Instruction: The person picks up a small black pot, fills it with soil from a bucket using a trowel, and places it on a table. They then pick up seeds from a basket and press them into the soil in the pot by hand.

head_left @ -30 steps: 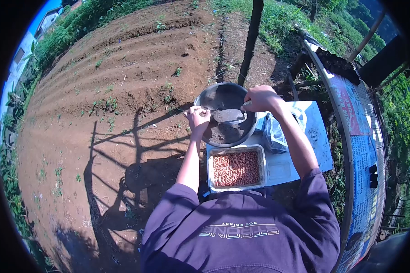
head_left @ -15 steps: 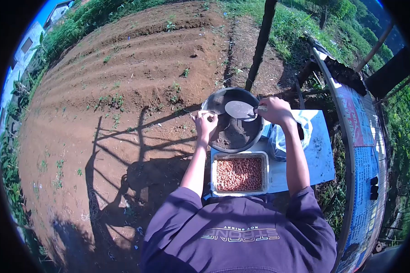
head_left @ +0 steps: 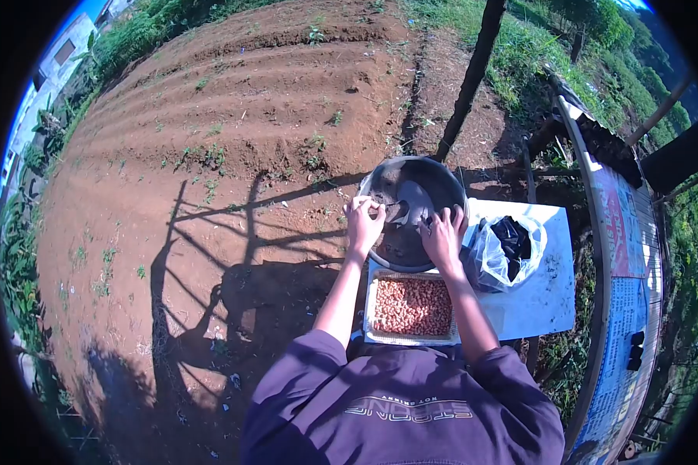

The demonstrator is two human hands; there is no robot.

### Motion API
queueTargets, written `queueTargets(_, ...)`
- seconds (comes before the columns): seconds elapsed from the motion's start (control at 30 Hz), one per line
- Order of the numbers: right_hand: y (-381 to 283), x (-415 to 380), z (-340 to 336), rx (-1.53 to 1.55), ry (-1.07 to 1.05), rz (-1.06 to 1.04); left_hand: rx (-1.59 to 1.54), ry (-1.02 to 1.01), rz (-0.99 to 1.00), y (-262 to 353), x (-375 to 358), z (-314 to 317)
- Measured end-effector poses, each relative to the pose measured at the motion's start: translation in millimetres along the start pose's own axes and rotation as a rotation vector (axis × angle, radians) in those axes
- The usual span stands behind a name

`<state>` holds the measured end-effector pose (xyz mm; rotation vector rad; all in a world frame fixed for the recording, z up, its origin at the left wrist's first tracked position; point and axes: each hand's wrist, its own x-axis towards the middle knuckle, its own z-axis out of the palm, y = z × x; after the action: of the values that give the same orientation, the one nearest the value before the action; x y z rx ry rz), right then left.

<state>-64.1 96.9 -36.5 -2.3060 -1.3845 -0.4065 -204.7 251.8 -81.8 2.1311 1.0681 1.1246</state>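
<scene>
A round dark basin [head_left: 451,174] with dark soil [head_left: 388,246] stands in front of me. My left hand [head_left: 364,223] is at its left rim, thumb and fingers pinched together; what they hold is hard to make out, though a small dark shape shows just past the fingertips. Inside the basin lies a flat grey rounded piece [head_left: 417,200], like a scoop blade. My right hand [head_left: 444,239] reaches over the near right rim, its fingers apart and bent down toward the soil beside the grey piece. Below the basin sits a pale rectangular basket [head_left: 370,306] of reddish-brown nuts or beans [head_left: 412,304].
On the light table [head_left: 547,306], right of the basin, stands a clear plastic bag [head_left: 485,260] with black plastic in it. A dark post [head_left: 473,77] rises behind the basin. A bench or counter covered with printed sheets [head_left: 624,325] runs along the right.
My right hand has let go of the grey scoop-like piece and moved down toward the near right side of the basin. My left hand stays at the left rim.
</scene>
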Motion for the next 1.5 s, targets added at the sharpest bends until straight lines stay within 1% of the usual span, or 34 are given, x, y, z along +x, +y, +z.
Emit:
queueTargets(0.03,-10,4,-8,0.111,-0.060,0.061,-0.009,0.000,-0.005,2,0,1)
queueTargets(0.07,-14,8,-6,0.132,-0.067,0.091,0.001,-0.009,-0.012,3,0,1)
queueTargets(0.13,-18,11,-3,0.104,-0.014,0.085,0.017,-0.035,-0.026,3,2,1)
queueTargets(0.17,-20,12,-3,0.090,-0.007,0.082,0.038,-0.047,0.011,2,3,1)
queueTargets(0.27,-21,16,4,0.080,0.023,0.037,0.048,-0.117,0.018,9,9,-5)
queueTargets(0.43,-32,25,5,0.098,-0.144,0.134,0.104,-0.267,-0.019,13,21,-10)
queueTargets(0.47,-35,29,4,0.094,-0.183,0.151,0.097,-0.274,-0.014,14,22,-10)
queueTargets(0.53,-36,32,11,0.086,-0.195,0.169,0.083,-0.286,-0.006,16,24,-11)
queueTargets(0.63,-33,32,23,0.076,-0.245,0.175,0.025,-0.238,0.036,14,22,-8)
queueTargets(0.73,-29,28,34,0.092,-0.241,0.148,0.008,-0.172,0.018,11,18,-4)
queueTargets(0.77,-27,27,35,0.105,-0.209,0.139,-0.004,-0.162,0.025,9,17,-4)
queueTargets(0.87,-27,25,25,0.140,-0.120,0.113,-0.036,-0.121,0.044,14,15,-10)
queueTargets(0.97,-37,30,-13,0.164,-0.060,0.100,-0.060,-0.019,0.086,36,12,-28)
queueTargets(1.1,-36,26,-4,0.157,-0.066,0.066,-0.011,-0.009,0.000,33,3,-19)
queueTargets(1.2,-36,20,-7,0.179,-0.038,0.084,-0.101,0.060,0.095,39,-1,-24)
queueTargets(1.27,-34,18,-6,0.182,-0.055,0.112,-0.090,0.035,0.044,40,-2,-22)
queueTargets(1.33,-27,14,0,0.184,-0.148,0.128,-0.047,0.002,0.011,33,-6,-16)
queueTargets(1.43,-27,9,2,0.203,-0.131,0.136,-0.046,-0.050,-0.035,23,-12,-11)
queueTargets(1.5,-28,6,-1,0.160,-0.169,0.149,-0.033,-0.041,-0.042,19,-18,-7)
